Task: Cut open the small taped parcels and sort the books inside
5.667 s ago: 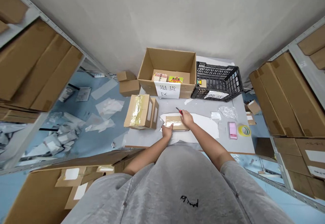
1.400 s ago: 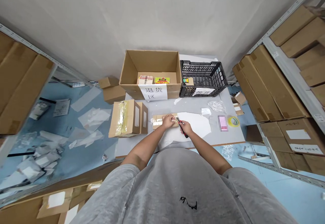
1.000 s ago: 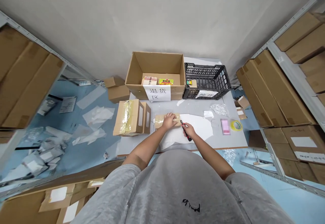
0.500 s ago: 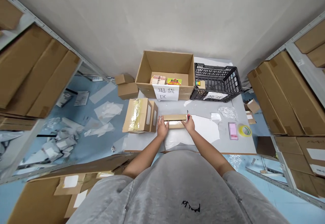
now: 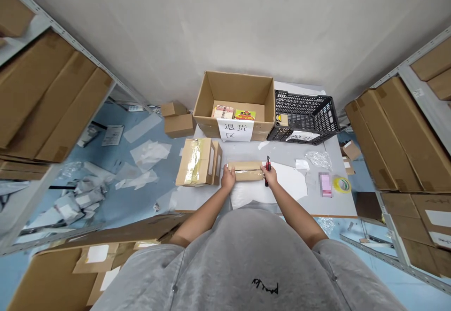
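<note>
A small, long cardboard box (image 5: 248, 166) lies above a white plastic sheet on the table, a dark lengthwise seam on its upper side. My left hand (image 5: 228, 178) is closed round its left end. At the right end, the fingers of my right hand (image 5: 270, 176) touch the box and also hold a red and black utility knife (image 5: 268, 164), its tip pointing away from me. The white sheet (image 5: 287, 182) spreads beneath and to the right. Two taped cardboard boxes (image 5: 195, 163) stand close by on the left.
Behind are a large open carton (image 5: 207, 125) holding a few packets and a black plastic crate (image 5: 326, 113). To the right lie bubble wrap (image 5: 319, 159), a pink item (image 5: 326, 185) and a yellow tape roll (image 5: 342, 185). Shelves with cartons flank both sides.
The small box has been rolled over between my hands; the white patch on it no longer shows, and a seam does. The knife now stands out more fully in my right hand.
</note>
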Demonstrator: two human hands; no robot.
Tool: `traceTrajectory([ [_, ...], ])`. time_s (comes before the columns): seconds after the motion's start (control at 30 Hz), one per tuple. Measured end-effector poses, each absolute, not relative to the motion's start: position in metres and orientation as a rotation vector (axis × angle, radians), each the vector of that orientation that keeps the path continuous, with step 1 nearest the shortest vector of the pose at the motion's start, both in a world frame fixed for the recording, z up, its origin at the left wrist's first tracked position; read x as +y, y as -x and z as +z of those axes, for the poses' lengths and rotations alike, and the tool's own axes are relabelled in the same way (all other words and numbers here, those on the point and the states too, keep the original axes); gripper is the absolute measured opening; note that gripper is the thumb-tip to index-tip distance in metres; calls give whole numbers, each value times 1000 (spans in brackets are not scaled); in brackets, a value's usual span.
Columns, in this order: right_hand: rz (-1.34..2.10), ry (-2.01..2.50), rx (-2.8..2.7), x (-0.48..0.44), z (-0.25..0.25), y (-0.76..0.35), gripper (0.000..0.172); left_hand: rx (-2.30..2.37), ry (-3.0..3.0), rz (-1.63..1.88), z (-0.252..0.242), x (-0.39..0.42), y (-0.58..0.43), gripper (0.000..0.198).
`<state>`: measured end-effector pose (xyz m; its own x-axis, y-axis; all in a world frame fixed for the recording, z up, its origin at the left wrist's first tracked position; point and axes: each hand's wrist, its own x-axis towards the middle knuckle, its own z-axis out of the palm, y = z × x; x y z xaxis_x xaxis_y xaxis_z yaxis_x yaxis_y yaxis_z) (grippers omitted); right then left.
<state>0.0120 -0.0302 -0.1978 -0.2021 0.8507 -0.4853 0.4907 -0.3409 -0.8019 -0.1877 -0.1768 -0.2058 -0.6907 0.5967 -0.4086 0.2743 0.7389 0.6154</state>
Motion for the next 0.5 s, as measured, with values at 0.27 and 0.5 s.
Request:
traceTrajectory([
  [0.27, 1611, 1698, -1431, -25, -190, -15, 52, 2351, -670, 649, -202, -168, 189, 70],
  [0.5, 1767, 1655, -993, -27, -180, -21, 55, 2287, -863, 852, -213, -184, 194, 75],
])
